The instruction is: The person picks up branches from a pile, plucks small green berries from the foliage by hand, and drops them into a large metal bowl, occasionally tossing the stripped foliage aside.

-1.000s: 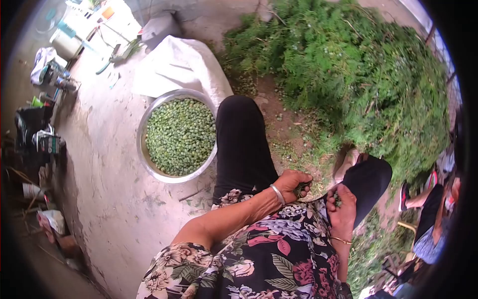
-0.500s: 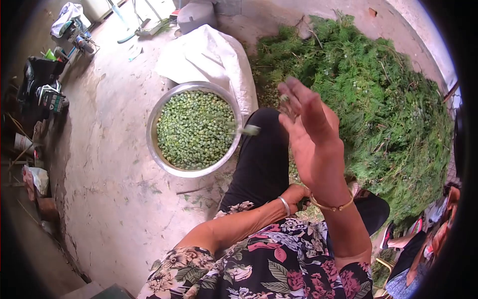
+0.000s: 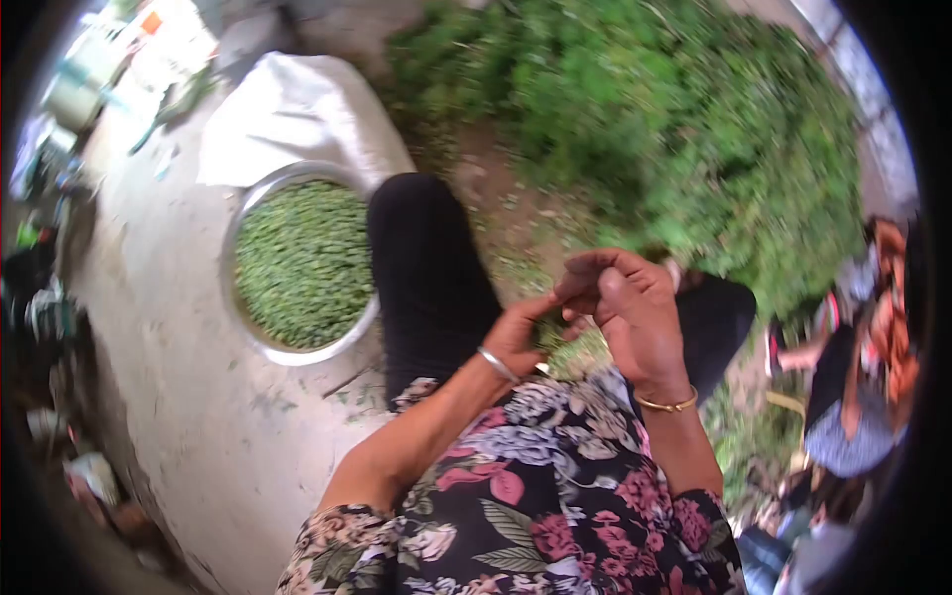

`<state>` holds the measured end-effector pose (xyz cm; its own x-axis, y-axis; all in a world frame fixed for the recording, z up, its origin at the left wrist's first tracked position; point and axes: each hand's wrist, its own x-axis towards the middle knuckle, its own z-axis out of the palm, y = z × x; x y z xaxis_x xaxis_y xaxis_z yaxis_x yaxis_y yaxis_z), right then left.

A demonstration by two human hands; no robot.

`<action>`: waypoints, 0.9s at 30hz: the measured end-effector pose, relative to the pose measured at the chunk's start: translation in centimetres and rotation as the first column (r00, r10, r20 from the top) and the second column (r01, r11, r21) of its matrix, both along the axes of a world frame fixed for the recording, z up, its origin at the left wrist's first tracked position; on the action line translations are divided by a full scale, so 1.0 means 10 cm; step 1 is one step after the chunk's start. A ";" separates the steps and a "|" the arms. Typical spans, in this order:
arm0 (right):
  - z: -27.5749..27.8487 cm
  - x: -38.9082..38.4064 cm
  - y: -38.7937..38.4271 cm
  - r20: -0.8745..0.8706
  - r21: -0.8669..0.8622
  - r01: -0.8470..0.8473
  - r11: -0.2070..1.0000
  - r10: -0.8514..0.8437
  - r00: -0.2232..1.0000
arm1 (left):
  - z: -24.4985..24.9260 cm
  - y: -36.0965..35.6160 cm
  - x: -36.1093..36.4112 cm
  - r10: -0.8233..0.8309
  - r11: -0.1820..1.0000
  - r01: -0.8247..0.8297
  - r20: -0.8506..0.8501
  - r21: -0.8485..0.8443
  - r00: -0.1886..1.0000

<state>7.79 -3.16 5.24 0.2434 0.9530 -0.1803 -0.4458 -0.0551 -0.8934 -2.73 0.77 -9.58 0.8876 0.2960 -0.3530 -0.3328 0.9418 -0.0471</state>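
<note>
My left hand (image 3: 521, 337), with a silver bangle at the wrist, is closed over my lap on a small green sprig (image 3: 551, 335), partly hidden by the fingers. Beside it, my right hand (image 3: 640, 312), wearing a gold bangle, has its fingers curled in towards the left fingertips. Whatever lies inside those curled fingers is hidden. To the left of my knee, a metal basin (image 3: 288, 355) holds a heap of small green seed cones (image 3: 302, 263).
A large pile of green conifer branches (image 3: 635, 109) spreads ahead and right. Behind the basin lies a white sack (image 3: 297, 114). Green scraps litter the floor (image 3: 506, 218) past my knees. Another person (image 3: 858, 397) sits at the far right. Blurred items line the left wall.
My right hand was raised with small green cones flying off towards the basin; it has come down to my left hand. The view has swung right, and the basin appears farther left.
</note>
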 end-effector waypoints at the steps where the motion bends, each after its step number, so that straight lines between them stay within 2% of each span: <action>1: -0.09 0.08 -0.16 0.039 -0.086 0.075 0.993 -0.072 0.997 | 0.03 0.01 -0.03 -0.018 1.000 0.018 -0.001 0.009 1.000; 3: -0.29 0.18 -0.45 0.304 -0.169 0.196 0.966 -0.138 0.943 | 0.06 0.03 -0.08 -0.113 0.992 0.112 0.024 0.055 0.993; 6: -0.52 0.13 -0.73 0.605 -0.171 0.352 0.920 -0.184 0.775 | 0.05 0.01 -0.06 -0.267 0.954 0.259 0.032 0.147 0.963; 8: -0.55 0.12 -0.81 0.821 -0.021 0.357 0.934 -0.187 0.539 | 0.11 -0.02 -0.04 -0.326 0.934 0.320 0.016 0.160 0.945; 9: -0.54 0.11 -0.81 0.895 0.057 0.326 0.944 -0.193 0.403 | 0.14 -0.03 -0.03 -0.350 0.925 0.338 0.041 0.172 0.936; 10: -0.57 0.11 -0.82 0.894 0.060 0.341 0.938 -0.203 0.400 | 0.16 -0.05 -0.01 -0.371 0.917 0.354 0.066 0.185 0.926; 12: -0.67 0.09 -0.83 0.920 0.195 0.242 0.950 -0.263 0.290 | 0.21 -0.12 0.00 -0.358 0.925 0.348 0.047 0.153 0.933; 13: -0.70 0.07 -0.83 0.919 0.198 0.248 0.948 -0.268 0.289 | 0.23 -0.14 0.00 -0.330 0.938 0.325 0.029 0.119 0.943; 15: -0.73 0.02 -0.85 0.945 0.099 0.257 0.961 -0.172 0.280 | 0.22 -0.14 0.01 -0.358 0.921 0.353 0.001 0.166 0.934; 17: -0.72 0.03 -0.86 0.940 0.071 0.262 0.963 -0.152 0.307 | 0.19 -0.14 0.00 -0.424 0.851 0.409 -0.030 0.328 0.905; 19: -0.73 0.06 -0.86 0.926 -0.011 0.193 0.981 -0.063 0.372 | 0.20 -0.16 0.00 -0.423 0.849 0.411 -0.040 0.334 0.905; 21: -0.76 0.06 -0.87 0.915 0.043 0.205 0.978 -0.122 0.386 | 0.23 -0.17 0.00 -0.420 0.845 0.411 -0.049 0.343 0.906; 24: -0.80 0.05 -0.90 0.899 0.115 0.257 0.960 -0.210 0.383 | 0.30 -0.18 -0.02 -0.399 0.876 0.401 -0.063 0.268 0.915; 26: -0.80 0.04 -0.93 0.898 0.133 0.299 0.945 -0.242 0.366 | 0.30 -0.17 -0.01 -0.363 0.845 0.385 -0.131 0.371 0.923; 27: -0.79 0.03 -0.94 0.901 0.102 0.302 0.948 -0.217 0.376 | 0.29 -0.18 -0.02 -0.364 0.844 0.387 -0.132 0.371 0.922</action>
